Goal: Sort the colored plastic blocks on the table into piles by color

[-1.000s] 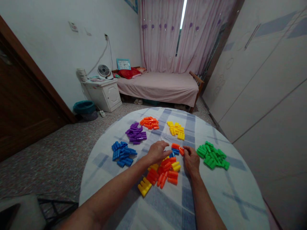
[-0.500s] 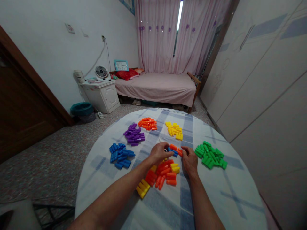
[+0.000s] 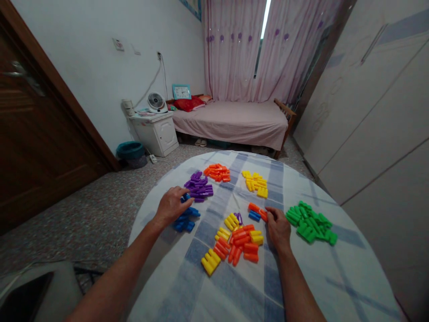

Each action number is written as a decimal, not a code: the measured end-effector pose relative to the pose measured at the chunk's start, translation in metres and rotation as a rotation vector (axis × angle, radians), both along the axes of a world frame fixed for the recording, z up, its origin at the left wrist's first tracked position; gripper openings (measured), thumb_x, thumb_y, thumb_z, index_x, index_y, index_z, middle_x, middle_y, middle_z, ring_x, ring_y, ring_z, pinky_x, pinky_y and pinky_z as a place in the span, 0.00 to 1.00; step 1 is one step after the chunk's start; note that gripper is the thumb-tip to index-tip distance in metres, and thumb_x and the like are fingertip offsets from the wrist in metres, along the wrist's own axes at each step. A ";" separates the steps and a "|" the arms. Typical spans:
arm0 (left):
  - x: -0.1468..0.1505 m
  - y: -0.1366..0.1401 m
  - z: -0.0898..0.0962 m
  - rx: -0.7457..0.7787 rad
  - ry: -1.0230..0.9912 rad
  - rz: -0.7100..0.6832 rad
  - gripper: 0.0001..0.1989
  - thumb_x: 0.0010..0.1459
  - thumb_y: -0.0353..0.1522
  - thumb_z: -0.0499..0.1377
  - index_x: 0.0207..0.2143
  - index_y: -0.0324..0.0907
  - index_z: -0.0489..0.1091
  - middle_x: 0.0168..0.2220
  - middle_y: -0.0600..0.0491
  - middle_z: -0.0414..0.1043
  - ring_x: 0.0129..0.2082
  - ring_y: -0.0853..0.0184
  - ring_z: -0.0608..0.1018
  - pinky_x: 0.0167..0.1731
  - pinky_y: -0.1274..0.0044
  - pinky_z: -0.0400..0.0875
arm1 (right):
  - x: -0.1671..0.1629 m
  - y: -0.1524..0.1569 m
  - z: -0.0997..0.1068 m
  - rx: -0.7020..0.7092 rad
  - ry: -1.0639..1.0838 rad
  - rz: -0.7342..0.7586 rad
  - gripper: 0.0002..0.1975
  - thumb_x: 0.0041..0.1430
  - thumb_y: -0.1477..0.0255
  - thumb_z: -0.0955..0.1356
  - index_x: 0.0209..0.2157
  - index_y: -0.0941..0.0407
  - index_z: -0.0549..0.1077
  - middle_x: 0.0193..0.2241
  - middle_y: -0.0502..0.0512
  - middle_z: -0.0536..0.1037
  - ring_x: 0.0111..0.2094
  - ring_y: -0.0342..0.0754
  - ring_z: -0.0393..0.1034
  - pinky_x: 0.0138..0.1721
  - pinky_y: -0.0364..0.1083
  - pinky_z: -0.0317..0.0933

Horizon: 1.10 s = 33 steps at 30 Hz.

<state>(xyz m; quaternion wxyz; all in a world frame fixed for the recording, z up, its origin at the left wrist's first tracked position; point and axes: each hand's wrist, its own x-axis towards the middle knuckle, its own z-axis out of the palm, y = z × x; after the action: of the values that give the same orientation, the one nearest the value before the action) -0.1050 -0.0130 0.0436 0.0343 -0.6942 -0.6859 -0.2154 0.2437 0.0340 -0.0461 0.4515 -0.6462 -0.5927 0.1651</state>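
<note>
One blue piece (image 3: 185, 197), between left fingers (image 3: 187, 205), beside purple pile (image 3: 200, 189)

On our tabletop (image 3: 335, 277) we see a white cloth (image 3: 241, 293) crossed by broad grey-blue bands. Five groups are each one colour: the blue pile (image 3: 185, 220), purple pile (image 3: 198, 186), orange pile (image 3: 217, 172), yellow pile (image 3: 254, 183) and green pile (image 3: 310, 222). The mixed heap (image 3: 241, 238) gives us orange and yellow, and we also find a purple piece (image 3: 239, 218), a blue piece (image 3: 254, 216) and an orange piece (image 3: 254, 207). We see pink curtains (image 3: 231, 67) dotted with purple, a plain pale-pink bedsheet (image 3: 234, 118), a red pillow (image 3: 187, 104), a turquoise-framed clock (image 3: 182, 92) with white face, a teal bin (image 3: 130, 150), a dark brown door (image 3: 43, 120), a speckled grey floor (image 3: 134, 192), and an off-white wardrobe (image 3: 385, 134) bearing grey-lilac patches and faint round outlines.
</note>
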 end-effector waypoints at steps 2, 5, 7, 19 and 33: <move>-0.014 -0.005 -0.001 -0.038 0.051 0.074 0.20 0.55 0.44 0.53 0.41 0.40 0.74 0.37 0.47 0.73 0.40 0.60 0.74 0.43 0.71 0.66 | -0.001 0.000 0.000 -0.003 -0.003 -0.002 0.20 0.54 0.64 0.58 0.37 0.58 0.74 0.38 0.59 0.76 0.38 0.51 0.69 0.42 0.48 0.60; -0.027 -0.010 -0.009 -0.119 0.013 0.164 0.23 0.55 0.47 0.52 0.41 0.40 0.75 0.36 0.47 0.75 0.38 0.61 0.74 0.40 0.73 0.66 | -0.001 -0.001 0.000 -0.007 -0.006 -0.015 0.20 0.54 0.64 0.58 0.37 0.59 0.74 0.38 0.59 0.76 0.38 0.51 0.69 0.41 0.48 0.60; -0.031 -0.013 -0.017 -0.155 -0.039 0.196 0.23 0.56 0.48 0.51 0.41 0.41 0.74 0.37 0.48 0.75 0.39 0.62 0.74 0.40 0.74 0.66 | -0.001 -0.001 0.000 -0.007 -0.009 -0.017 0.20 0.53 0.64 0.58 0.38 0.59 0.74 0.38 0.59 0.76 0.38 0.51 0.68 0.41 0.48 0.60; -0.024 -0.015 -0.051 0.103 -0.252 0.196 0.24 0.58 0.46 0.48 0.44 0.38 0.71 0.42 0.46 0.70 0.45 0.61 0.72 0.49 0.70 0.65 | 0.000 0.001 -0.001 -0.010 -0.002 -0.011 0.19 0.54 0.64 0.58 0.37 0.58 0.74 0.38 0.58 0.76 0.38 0.50 0.69 0.42 0.48 0.60; 0.101 -0.009 -0.036 0.114 -0.374 -0.345 0.13 0.56 0.30 0.54 0.45 0.42 0.70 0.46 0.50 0.72 0.49 0.65 0.71 0.52 0.71 0.65 | 0.001 0.002 -0.004 0.010 -0.020 -0.003 0.18 0.55 0.66 0.58 0.37 0.58 0.74 0.38 0.57 0.75 0.38 0.49 0.69 0.42 0.47 0.60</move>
<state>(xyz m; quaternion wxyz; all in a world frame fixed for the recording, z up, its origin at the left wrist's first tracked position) -0.0043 -0.0224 0.0071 -0.0910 -0.7459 -0.5386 -0.3811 0.2443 0.0358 -0.0500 0.4491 -0.6462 -0.5972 0.1549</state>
